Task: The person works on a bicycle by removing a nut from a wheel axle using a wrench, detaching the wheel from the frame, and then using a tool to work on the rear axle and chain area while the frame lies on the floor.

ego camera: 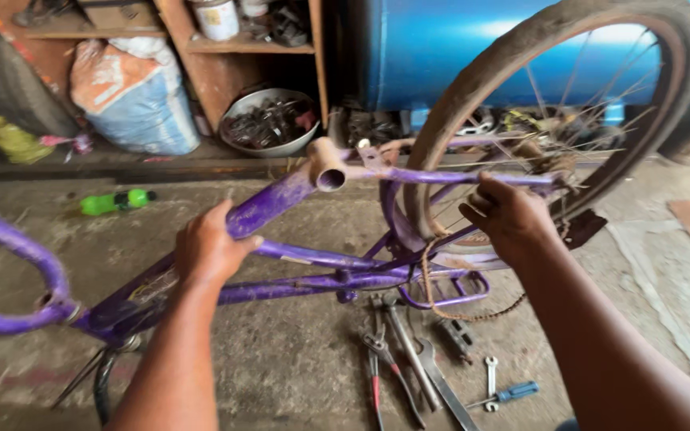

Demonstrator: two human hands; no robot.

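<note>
Your left hand (209, 249) grips the purple bicycle frame (281, 203) at mid-frame; your right hand (509, 215) closes on its rear stay beside the wheel (557, 120). The loose rusty chain (441, 299) may catch your fingers if the frame tips toward the tools (409, 359) on the floor.

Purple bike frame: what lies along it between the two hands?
Head view: between left hand and right hand, the purple frame carries its open seat tube.
</note>
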